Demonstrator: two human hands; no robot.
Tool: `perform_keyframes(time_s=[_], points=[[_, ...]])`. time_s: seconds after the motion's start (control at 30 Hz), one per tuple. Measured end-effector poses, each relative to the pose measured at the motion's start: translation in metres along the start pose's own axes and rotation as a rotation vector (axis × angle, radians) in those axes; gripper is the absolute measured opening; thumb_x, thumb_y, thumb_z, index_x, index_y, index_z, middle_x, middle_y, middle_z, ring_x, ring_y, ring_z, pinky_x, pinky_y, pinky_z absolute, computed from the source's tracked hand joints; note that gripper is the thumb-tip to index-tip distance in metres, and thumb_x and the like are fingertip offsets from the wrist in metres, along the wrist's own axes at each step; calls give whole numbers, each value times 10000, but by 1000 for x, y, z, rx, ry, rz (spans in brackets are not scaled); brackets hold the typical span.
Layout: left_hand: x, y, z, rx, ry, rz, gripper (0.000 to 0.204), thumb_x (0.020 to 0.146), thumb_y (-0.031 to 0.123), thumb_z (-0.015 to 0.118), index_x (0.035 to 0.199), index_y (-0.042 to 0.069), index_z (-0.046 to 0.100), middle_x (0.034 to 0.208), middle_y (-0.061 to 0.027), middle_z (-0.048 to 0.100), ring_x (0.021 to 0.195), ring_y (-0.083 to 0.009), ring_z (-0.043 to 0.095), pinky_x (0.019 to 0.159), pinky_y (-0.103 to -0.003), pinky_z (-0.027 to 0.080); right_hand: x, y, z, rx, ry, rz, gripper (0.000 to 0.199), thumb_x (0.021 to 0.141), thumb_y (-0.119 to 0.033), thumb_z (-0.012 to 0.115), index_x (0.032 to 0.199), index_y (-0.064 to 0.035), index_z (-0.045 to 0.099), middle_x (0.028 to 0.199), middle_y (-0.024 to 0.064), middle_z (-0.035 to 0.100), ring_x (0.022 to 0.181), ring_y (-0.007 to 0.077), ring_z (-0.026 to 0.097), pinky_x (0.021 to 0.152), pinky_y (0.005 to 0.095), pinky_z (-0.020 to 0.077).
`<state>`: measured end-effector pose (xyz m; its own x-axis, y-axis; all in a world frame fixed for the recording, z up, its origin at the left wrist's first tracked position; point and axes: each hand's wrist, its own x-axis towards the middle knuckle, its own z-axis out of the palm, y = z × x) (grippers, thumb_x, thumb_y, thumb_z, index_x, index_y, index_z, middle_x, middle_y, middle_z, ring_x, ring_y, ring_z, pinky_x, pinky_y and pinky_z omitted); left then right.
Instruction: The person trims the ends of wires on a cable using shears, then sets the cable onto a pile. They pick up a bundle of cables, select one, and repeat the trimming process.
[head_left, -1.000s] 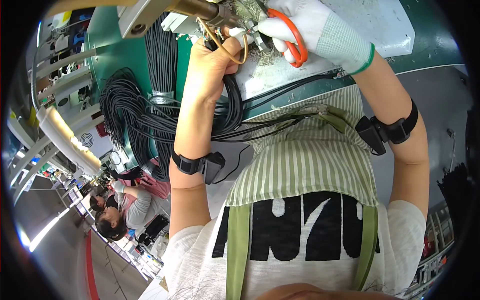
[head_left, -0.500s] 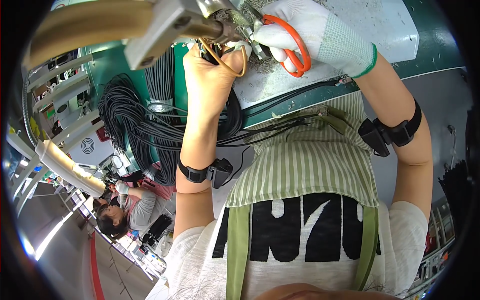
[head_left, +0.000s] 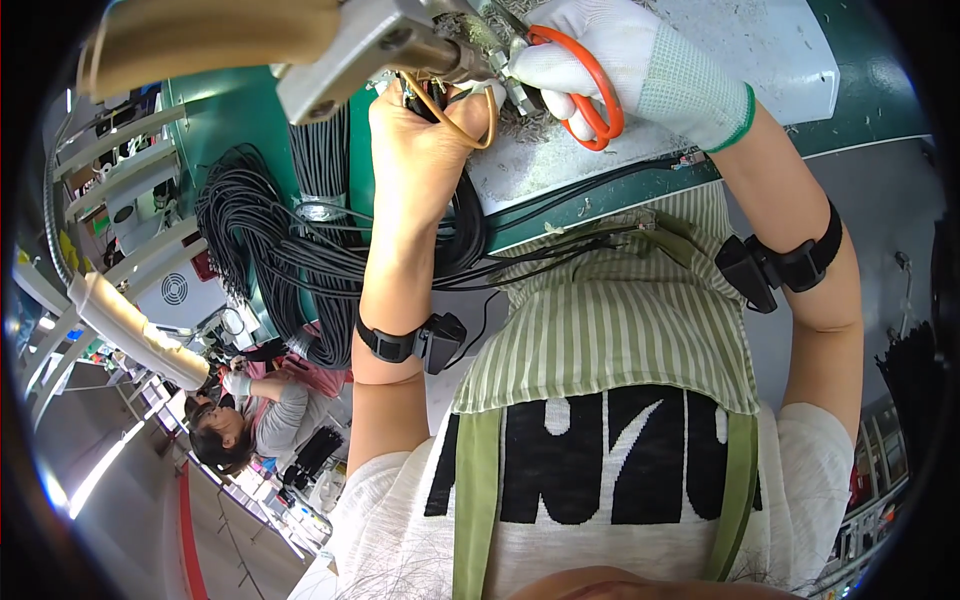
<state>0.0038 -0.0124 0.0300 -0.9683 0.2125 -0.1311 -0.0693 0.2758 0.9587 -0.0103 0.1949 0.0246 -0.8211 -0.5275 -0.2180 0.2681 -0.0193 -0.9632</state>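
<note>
My right hand [head_left: 590, 65], in a white knit glove with a green cuff, is closed around scissors with orange-red handles [head_left: 600, 90]. Their blades point up and left, beside a metal fitting [head_left: 515, 85]. My left hand [head_left: 415, 140], mostly bare, is closed on the ends of black cables [head_left: 428, 100], close to the same fitting. Across its fingers runs a bent gold-coloured loop [head_left: 489, 120]; whether the hand grips it I cannot tell. The metal arm [head_left: 350, 60] of a device overhangs both hands and hides part of the fingertips.
Bundled black cables [head_left: 245, 210] hang over the green table [head_left: 235, 120] on the left. Grey clippings [head_left: 530, 130] litter a white board [head_left: 770, 60]. Loose cables [head_left: 560, 245] cross the front edge onto my striped apron [head_left: 620, 340]. Another person [head_left: 270, 420] works at lower left.
The metal arm at the top appears shifted slightly right. My hands keep almost the same place and grip. The other person has moved a little to the left.
</note>
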Motion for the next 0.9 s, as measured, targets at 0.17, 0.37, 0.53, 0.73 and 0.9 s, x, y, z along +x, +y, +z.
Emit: perform_keyframes(time_s=[0.17,0.37,0.53,0.73,0.9], points=[[-2,-9,-7,-203,-87,-132,65,881,80,593,878,16,581,726,-3,569,599,-66,503,528,-219,405,1,12,5,-62,91,-255,294,864,-228,632,721,30,622,570,88,607,491,144,604,444,258,446],[-52,-2,-16,-455,25,-72,145,965,150,516,946,9,543,695,-13,541,573,-90,493,515,-216,401,-66,25,-6,-979,421,-344,177,898,-185,595,898,-9,602,560,3,522,480,39,489,446,197,383],[-76,17,-7,-379,-502,-339,131,938,109,545,1003,-4,534,764,-36,586,638,-106,539,570,-218,430,-78,-10,31,-539,379,-265,163,888,-172,607,888,-9,605,595,21,568,499,45,498,451,204,385],[-84,29,25,88,-180,128,230,837,2,631,1047,-19,538,796,-54,602,701,-92,554,606,-223,444,-89,-22,39,-150,112,28,178,880,-166,609,866,11,612,579,28,569,449,72,511,440,209,401],[-74,28,29,376,-181,566,292,766,-55,664,1029,-7,547,791,-78,596,689,-99,553,605,-228,447,-102,-14,25,321,-70,388,185,870,-159,609,824,20,598,544,40,556,385,106,495,420,234,412]])
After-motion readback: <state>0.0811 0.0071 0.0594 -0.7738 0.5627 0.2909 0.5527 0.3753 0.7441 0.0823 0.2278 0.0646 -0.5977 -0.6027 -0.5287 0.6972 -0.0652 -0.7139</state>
